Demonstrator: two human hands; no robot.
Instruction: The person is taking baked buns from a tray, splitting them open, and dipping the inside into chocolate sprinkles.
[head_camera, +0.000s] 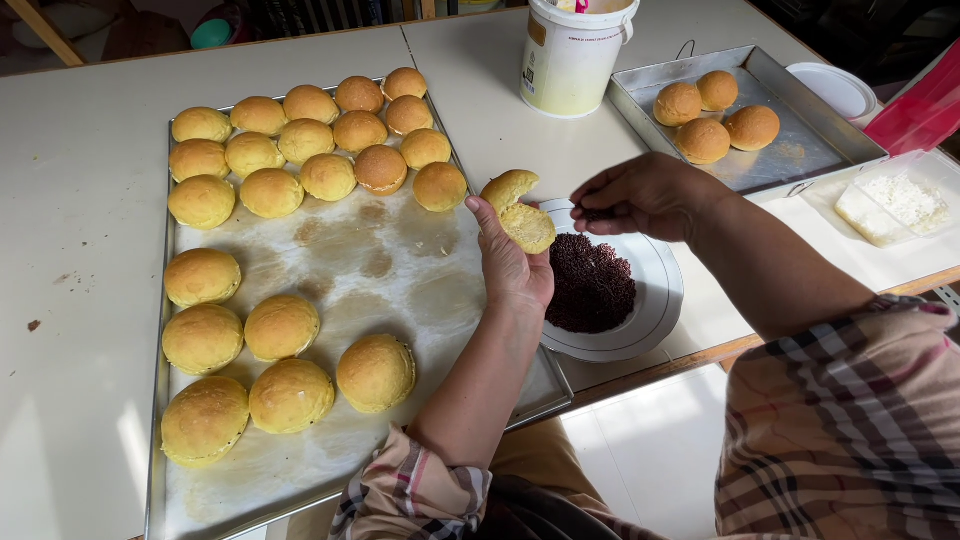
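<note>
My left hand (510, 265) holds a split golden bun (520, 207) open, its two halves spread above the edge of a white plate (655, 300). The plate carries a heap of dark chocolate sprinkles (590, 285). My right hand (645, 195) hovers just right of the bun, fingertips pinched together on a small pinch of sprinkles. Both forearms come in from the lower right, in plaid sleeves.
A large metal baking tray (400, 270) with several golden buns (280, 330) lies at left. A smaller metal tray (790, 150) with several buns sits at back right. A white tub (570, 60), a white lid (835, 88) and a clear container of white shreds (900, 205) stand nearby.
</note>
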